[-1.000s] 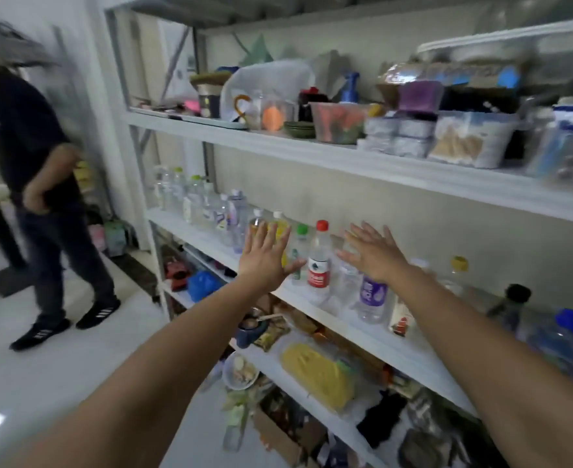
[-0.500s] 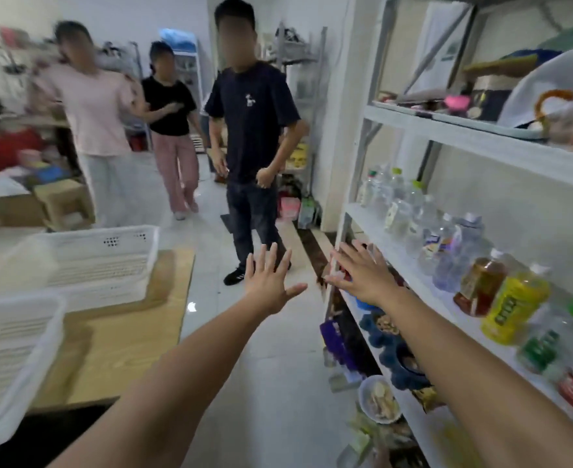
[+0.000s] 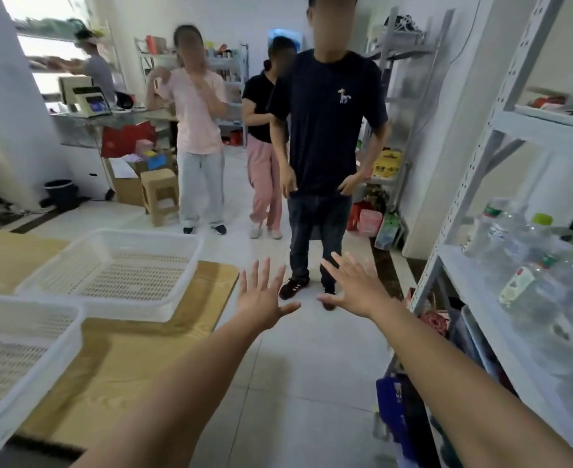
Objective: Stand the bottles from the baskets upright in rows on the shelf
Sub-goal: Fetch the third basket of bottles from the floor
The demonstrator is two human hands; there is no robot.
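Observation:
Both my arms reach straight out over the floor. My left hand [image 3: 261, 298] and my right hand [image 3: 352, 288] are spread flat, fingers straight, holding nothing. Two white plastic baskets lie on the wooden table at left: the far basket [image 3: 177, 251] and the near basket [image 3: 42, 332], both with nothing inside. On the right, the white metal shelf [image 3: 474, 288] carries several clear bottles [image 3: 528, 282] standing upright, some with green caps.
A person in a dark T-shirt [image 3: 325, 130] stands close ahead in the aisle, two more people [image 3: 197, 123] behind. A beige stool [image 3: 160, 194], boxes and more shelving are at the back. The wooden table [image 3: 136, 359] fills the left; tiled floor lies between it and the shelf.
My view has swung left, from facing the shelf of bottles to facing down the aisle. Both hands stay spread and hold nothing; the baskets have come into view.

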